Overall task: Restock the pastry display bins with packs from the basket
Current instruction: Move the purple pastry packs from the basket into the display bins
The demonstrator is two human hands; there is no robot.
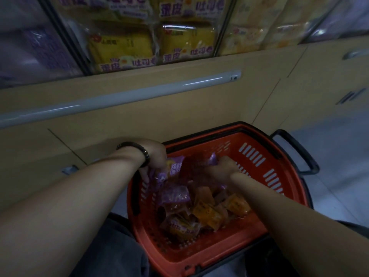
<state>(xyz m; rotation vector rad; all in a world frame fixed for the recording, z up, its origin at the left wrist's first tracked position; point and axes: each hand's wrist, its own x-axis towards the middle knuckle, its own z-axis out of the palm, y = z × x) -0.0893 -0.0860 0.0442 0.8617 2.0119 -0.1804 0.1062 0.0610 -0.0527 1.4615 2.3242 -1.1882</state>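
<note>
At the far left of my feed, behind a dark frame, a display bin (30, 47) shows only a purple blur. Next to it, more bins hold yellow packs (121, 47) stacked behind a clear front (the print is too soft for me to read). Below them a pale tube (119, 96) runs slantwise across the beige cabinet front (199, 108). Lower down, the left hand (154, 160), with a dark bracelet (142, 150) on its wrist, sits over the left rim of the red basket (199, 254). Its fingers are curled round a bunch of purple-wrapped packs (173, 164) just inside that rim. A heap of loose packs (201, 212), purple and orange, lies on the basket floor between the two forearms. Further right, the right hand (221, 168) reaches into the basket, fingers closed on the end of one purple pack (213, 158) near the far wall. The basket stands tight against the cabinet, its black handle (299, 152) folded out to the right over the grey tiles (339, 176). Dark trousers (111, 246) show beneath the left forearm.
</note>
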